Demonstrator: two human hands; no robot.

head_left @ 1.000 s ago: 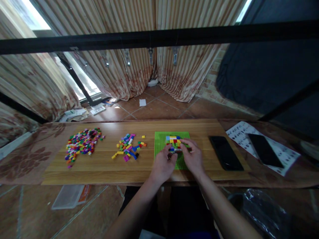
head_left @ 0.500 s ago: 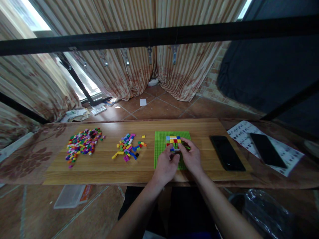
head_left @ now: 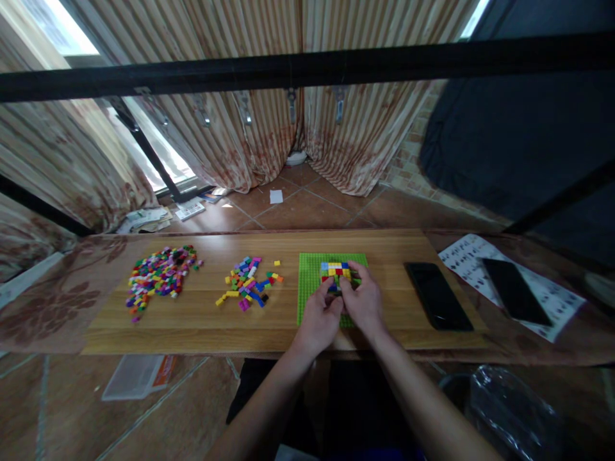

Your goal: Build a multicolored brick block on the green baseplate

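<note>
A multicoloured square of toy building bricks (head_left: 337, 270) sits on a green studded baseplate (head_left: 307, 264). Its back rows show light blue, white, yellow, red and dark blue. My left hand (head_left: 319, 318) is closed at the square's near left corner, fingertips on the bricks. From the near right, my right hand (head_left: 364, 302) grips the same square, its thumb on the front rows and its index finger along the right side. Between the two thumbs the front bricks are partly covered, so I cannot make out any single loose brick there.
Left of the baseplate lies a loose pile of bricks (head_left: 250, 282), with a bigger mixed pile (head_left: 161, 275) farther left on the wooden board (head_left: 192, 330). A black phone (head_left: 437, 294) lies at right; another dark phone (head_left: 516, 291) rests on a printed sheet (head_left: 464, 256). A black bar (head_left: 307, 70) crosses above.
My right thumb has shifted slightly left and closer to my left hand, over the front rows. My left hand has barely moved, and the brick square stays in place.
</note>
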